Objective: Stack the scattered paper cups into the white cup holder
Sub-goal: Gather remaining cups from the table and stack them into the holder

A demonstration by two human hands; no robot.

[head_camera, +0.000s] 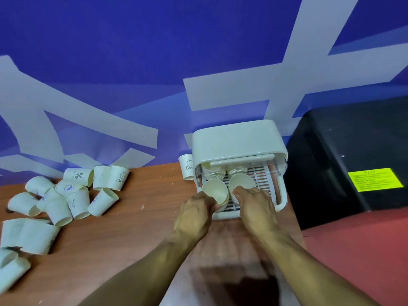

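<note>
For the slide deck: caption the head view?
Left hand and right hand hold cream paper cups inside the white plastic cup holder.

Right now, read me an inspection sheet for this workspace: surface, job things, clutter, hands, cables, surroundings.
Surface: brown wooden tabletop, red surface to its right.
Job's things: white plastic cup holder, open at front, stacked cups inside; scattered white paper cups lie tipped at the table's left; one printed paper cup beside the holder's left side.
Clutter: nothing seen.
Hands: left hand grips the left front cup; right hand grips the right front cup, both at the holder's opening.
Cables: nothing seen.
Surroundings: blue wall with pale lettering; black box with yellow label right of the holder.
</note>
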